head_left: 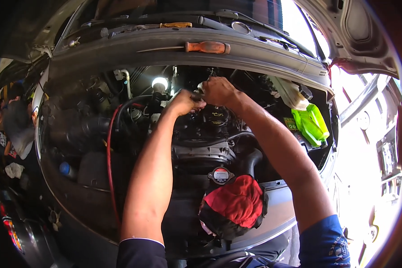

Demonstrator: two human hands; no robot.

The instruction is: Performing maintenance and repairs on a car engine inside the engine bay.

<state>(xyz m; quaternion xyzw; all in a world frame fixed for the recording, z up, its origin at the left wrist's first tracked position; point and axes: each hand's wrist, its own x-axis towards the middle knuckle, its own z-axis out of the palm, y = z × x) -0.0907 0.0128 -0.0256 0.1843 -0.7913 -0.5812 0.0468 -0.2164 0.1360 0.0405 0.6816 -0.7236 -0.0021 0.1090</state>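
Observation:
Both of my hands reach deep into a car's engine bay and meet near its back, fingers bent and pressed together. My left hand (186, 102) is closed around something small and dark that I cannot make out. Close against it, my right hand (219, 91) is also closed, its fingertips partly hidden, and what it grips does not show. Just below the hands sits a black oil filler cap (216, 115) on the engine. A bright lamp (160, 84) glows left of them, beside an upright metal rod (174, 75).
An orange-handled screwdriver (207, 47) lies on the ledge behind the bay; a yellow-handled tool (176, 25) lies farther back. A red cloth (239, 201) rests at the front, near the radiator cap (220, 175). A bright green plastic container (310, 125) stands right, a red hose (109, 165) runs left.

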